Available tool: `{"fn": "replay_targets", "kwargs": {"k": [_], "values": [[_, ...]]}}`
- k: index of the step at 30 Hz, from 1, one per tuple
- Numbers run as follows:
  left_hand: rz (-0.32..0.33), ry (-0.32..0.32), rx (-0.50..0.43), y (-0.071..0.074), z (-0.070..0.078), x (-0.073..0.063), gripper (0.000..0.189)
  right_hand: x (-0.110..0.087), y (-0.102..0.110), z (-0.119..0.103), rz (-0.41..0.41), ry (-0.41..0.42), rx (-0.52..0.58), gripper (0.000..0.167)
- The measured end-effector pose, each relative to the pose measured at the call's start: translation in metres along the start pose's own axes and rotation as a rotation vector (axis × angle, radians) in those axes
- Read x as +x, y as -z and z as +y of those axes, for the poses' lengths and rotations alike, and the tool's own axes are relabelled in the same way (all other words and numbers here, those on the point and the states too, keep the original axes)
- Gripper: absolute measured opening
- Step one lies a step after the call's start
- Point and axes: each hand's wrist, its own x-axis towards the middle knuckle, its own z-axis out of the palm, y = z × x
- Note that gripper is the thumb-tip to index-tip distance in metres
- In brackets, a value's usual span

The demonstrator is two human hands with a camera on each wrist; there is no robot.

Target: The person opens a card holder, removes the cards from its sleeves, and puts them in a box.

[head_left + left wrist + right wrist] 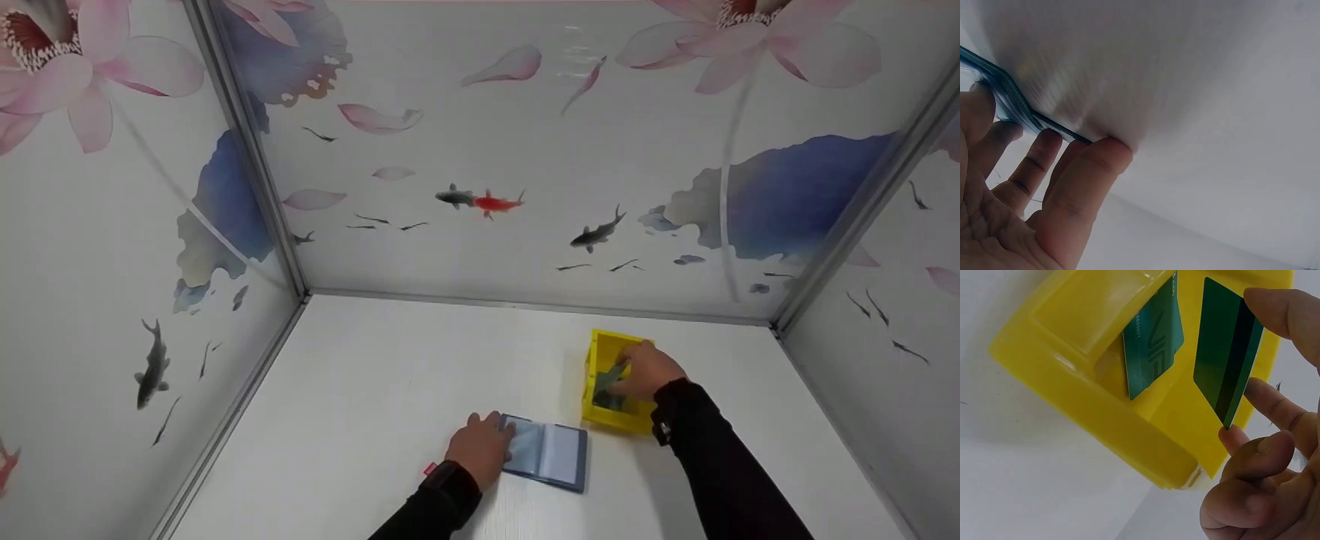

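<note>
An open blue card holder with clear sleeves lies on the white table. My left hand holds it by its left side; the left wrist view shows curled fingers and thumb along the edge of the holder. My right hand is over the yellow bin at the right. Between thumb and fingertips it pinches a green card with a dark stripe, tilted on edge. Below that, more green cards lie inside the bin, partly hidden by its wall.
White panels printed with fish and lotus flowers enclose the table at the back, left and right. Metal strips run along the panel edges. The bin stands just beyond the holder's right corner. A small red tag shows beside my left wrist.
</note>
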Motion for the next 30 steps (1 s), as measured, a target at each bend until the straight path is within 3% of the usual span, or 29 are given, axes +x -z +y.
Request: {"fn": "replay_targets", "kwargs": {"k": [14,30], "values": [[-0.004,0.008,0.007,-0.009,-0.001,0.001,0.048,0.005,-0.004,0.003,-0.005,0.004,-0.011,0.061],[-0.006,0.023,0.003,-0.005,0.001,0.0,0.048,0.017,-0.007,-0.001,-0.034,0.091,-0.171,0.053]]}}
